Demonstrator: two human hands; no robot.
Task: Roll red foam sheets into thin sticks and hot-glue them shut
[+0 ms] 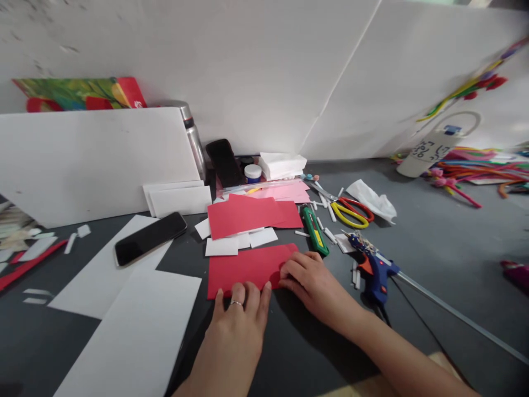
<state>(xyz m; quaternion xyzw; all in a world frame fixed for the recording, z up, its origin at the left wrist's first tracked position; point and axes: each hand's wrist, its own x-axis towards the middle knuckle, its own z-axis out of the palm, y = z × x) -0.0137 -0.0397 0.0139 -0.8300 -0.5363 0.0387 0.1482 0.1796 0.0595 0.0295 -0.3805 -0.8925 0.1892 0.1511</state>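
Pressing a red paper sheet [248, 267] flat on the dark tabletop [433, 242], just this side of the red paper stack [252, 216]. Left hand [239, 325] spread open, fingertips resting on the sheet's near edge (ring on one finger). Right hand [308, 278] curled over the sheet's right end, fingers bent down onto it, pinching or creasing, cannot tell which. Looks like a fold or a crease being set along that end. Next move likely needs steady pressure from the left hand while the right runs along the edge. Right of the sheet: green utility knife [314, 230], blue glue gun [374, 267], scissors [351, 212]. Left of it: black phone [149, 238] on white sheets [132, 331].
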